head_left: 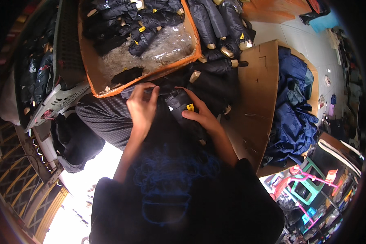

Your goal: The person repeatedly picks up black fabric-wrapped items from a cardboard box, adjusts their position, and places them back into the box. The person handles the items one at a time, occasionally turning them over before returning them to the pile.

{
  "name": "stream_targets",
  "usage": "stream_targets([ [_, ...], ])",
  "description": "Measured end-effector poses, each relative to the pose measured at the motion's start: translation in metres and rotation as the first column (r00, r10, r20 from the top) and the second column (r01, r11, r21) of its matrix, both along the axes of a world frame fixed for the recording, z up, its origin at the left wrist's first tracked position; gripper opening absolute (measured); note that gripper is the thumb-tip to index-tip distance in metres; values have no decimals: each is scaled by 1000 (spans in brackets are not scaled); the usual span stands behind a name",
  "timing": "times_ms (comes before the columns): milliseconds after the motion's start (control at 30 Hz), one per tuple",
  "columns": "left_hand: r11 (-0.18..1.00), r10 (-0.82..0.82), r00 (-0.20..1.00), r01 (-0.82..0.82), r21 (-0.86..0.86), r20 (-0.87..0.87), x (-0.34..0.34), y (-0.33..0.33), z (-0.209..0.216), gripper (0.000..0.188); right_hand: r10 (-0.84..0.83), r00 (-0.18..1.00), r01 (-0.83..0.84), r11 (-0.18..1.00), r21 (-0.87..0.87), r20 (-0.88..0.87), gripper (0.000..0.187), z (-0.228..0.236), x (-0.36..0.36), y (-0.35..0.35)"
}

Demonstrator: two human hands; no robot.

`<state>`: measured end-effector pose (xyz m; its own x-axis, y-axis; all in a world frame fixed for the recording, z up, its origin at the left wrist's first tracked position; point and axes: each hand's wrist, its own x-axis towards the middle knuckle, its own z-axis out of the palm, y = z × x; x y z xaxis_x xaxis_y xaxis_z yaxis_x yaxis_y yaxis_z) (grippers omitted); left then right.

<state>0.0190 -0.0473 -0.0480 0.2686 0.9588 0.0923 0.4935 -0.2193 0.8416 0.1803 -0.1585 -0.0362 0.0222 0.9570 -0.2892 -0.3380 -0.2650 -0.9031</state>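
Observation:
Over my lap, my right hand (204,116) is wrapped round a folded black umbrella (176,102) with a small yellow tag. To its left, the fingers of my left hand (140,106) are drawn together in a pinch close to the umbrella's upper end. Whatever they hold is too dark and small to make out. More black umbrellas (215,83) with pale handle ends lie just beyond my right hand. Some dark cloth shows behind my left fingers.
An orange-edged carton (140,77) ahead holds several black umbrellas and clear plastic. Right of me, a cardboard box (254,101) contains dark blue fabric (293,122). A grey perforated crate (61,101) stands left. Lower right are a green stool (309,185) and pink frame.

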Motion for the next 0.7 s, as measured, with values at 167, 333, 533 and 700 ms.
stream_targets([
  [167,1000,-3,943,-6,24,333,-11,-6,33,13,135,991,-131,979,158,-17,80,33,4,1],
  [333,983,-180,837,138,119,517,-3,-2,46,18,120,991,-131,951,280,58,84,58,15,7],
  [533,967,-40,767,191,-168,640,6,-4,27,16,49,953,-142,944,297,298,85,48,17,9],
  [700,980,-52,886,133,-146,461,2,-5,9,9,-4,893,-123,959,254,450,82,31,10,2],
])
